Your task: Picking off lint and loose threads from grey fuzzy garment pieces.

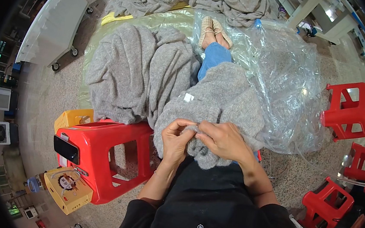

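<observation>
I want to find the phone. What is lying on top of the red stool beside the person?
A dark phone lies on the left end of the red stool; grey knitwear covers its far edge, hiding whatever is beneath.

both forearms come in from the lower edge, elbows bent, meeting at the lap. left hand [176,138] fingers curled in, thumb and fingertips pinched tight. right hand [223,140] palm down, fingers bent, tips pinched just beside the left. both grips closed, hands touching.
</observation>
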Demonstrator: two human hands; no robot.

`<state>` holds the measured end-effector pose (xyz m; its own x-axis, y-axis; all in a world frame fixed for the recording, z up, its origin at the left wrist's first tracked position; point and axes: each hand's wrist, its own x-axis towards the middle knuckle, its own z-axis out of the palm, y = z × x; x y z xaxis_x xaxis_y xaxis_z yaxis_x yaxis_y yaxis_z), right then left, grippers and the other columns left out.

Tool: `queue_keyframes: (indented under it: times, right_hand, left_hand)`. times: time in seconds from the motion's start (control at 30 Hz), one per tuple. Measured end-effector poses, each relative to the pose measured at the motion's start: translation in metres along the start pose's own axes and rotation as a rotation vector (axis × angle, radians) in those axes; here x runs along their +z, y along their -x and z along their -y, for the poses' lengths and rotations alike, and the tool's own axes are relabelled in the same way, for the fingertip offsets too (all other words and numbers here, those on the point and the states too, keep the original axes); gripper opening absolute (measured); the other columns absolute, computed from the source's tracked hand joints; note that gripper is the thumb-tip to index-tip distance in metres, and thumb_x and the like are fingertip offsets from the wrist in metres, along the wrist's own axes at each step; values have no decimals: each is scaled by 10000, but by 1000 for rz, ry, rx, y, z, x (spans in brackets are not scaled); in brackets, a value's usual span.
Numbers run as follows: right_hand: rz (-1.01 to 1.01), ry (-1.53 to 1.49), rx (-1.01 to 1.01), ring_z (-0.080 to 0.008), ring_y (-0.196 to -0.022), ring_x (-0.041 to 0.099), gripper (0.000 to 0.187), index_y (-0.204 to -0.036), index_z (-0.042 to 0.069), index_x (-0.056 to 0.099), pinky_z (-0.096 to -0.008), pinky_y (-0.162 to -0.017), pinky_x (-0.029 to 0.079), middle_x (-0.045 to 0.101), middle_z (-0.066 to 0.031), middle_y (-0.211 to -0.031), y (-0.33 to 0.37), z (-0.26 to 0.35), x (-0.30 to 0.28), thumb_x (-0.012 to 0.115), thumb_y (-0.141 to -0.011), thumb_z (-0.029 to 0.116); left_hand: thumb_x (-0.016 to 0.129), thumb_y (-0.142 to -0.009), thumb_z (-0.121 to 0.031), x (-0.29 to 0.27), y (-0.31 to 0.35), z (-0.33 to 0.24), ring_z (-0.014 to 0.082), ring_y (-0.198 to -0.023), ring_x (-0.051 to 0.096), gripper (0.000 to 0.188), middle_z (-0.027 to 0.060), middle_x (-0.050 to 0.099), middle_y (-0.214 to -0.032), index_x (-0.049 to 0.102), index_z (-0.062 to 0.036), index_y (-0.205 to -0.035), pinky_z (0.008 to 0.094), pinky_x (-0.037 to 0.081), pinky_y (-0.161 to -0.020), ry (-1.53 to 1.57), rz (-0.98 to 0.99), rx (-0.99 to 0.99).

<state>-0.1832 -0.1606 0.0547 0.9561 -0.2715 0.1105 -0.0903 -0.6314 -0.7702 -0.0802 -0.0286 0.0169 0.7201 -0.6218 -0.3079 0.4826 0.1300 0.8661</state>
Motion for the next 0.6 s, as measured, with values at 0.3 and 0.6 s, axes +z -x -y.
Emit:
queue_keyframes:
  times: [0.3, 0.6]
  right_hand:
    - [-36, 34, -101, -347, -602, 588, 126, -885, 81, 545, -432, -505, 426, 595, -110, -679, 0, 1, 4, 612, -793, 133]
    - [74, 24, 47, -377, -656, 594, 120, -888, 63, 524, -480, -516, 419, 612, -129, -732, 2, -1, -7, 590, -827, 143]
  left_hand:
    - [598, -717, 125, -14, -3, -10, 82, -784, 591, 195, 53, 655, -866, 660, 41, -881, 202, 487, -676, -273, 145, -64]
    - [629, -734, 119, -14, 2, -12, 97, -759, 613, 157, 83, 665, -854, 651, 43, -870, 219, 504, -685, -266, 126, -128]
